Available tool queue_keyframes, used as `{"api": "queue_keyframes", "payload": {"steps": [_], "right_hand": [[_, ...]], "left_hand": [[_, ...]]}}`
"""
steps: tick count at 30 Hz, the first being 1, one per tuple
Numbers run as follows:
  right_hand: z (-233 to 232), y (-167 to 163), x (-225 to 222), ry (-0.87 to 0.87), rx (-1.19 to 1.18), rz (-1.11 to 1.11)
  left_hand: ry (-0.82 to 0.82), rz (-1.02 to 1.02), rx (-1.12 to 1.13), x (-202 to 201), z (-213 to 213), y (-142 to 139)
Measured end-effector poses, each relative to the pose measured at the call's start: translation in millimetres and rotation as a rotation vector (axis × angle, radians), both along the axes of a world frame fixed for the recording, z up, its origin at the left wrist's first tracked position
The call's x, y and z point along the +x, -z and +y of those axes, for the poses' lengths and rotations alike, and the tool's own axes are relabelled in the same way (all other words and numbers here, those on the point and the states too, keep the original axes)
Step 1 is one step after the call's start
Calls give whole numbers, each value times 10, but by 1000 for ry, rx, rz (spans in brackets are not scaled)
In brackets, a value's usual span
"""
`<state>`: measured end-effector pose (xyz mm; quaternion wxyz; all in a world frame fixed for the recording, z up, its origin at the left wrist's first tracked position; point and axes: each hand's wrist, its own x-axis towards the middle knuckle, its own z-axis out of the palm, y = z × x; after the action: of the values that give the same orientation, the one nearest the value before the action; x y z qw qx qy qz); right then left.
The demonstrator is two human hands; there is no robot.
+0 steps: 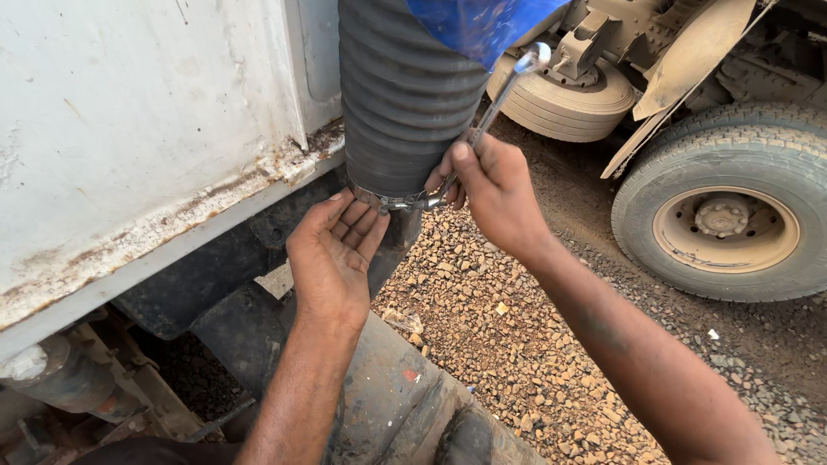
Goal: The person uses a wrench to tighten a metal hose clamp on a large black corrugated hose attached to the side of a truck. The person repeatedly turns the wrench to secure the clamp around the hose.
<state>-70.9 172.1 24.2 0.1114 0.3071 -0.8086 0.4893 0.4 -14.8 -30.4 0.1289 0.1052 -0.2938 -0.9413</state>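
Black ribbed rubber hose [405,95], corrugated, dusty grey on the ridges, hangs upright beside a white, rust-edged truck panel [146,146]. Blue plastic sheet [482,21] covers its upper right. A bright metal clamp band [383,200] circles the hose's lower end, where it meets a dark pipe [398,245]. Right hand [495,194] clenched around a shiny metal wrench [487,120], its lower tip at the clamp's screw, handle tilted up to the right. Left hand [336,258] open, palm up, fingers loose, fingertips touching the clamp from below. Gravel ground [508,344] underneath; dusty truck tyre [728,211] well apart on the right.
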Motion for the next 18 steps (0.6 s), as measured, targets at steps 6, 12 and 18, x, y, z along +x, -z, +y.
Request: {"api": "queue_keyframes", "payload": {"steps": [6, 12, 18], "right_hand": [[161, 114, 121, 82, 120, 291], [315, 480, 266, -146, 184, 588], [378, 584, 260, -173, 583, 978]], "left_hand": [[3, -8, -14, 22, 12, -34], [-19, 6, 33, 13, 62, -21], [-45, -14, 68, 30, 119, -1]]}}
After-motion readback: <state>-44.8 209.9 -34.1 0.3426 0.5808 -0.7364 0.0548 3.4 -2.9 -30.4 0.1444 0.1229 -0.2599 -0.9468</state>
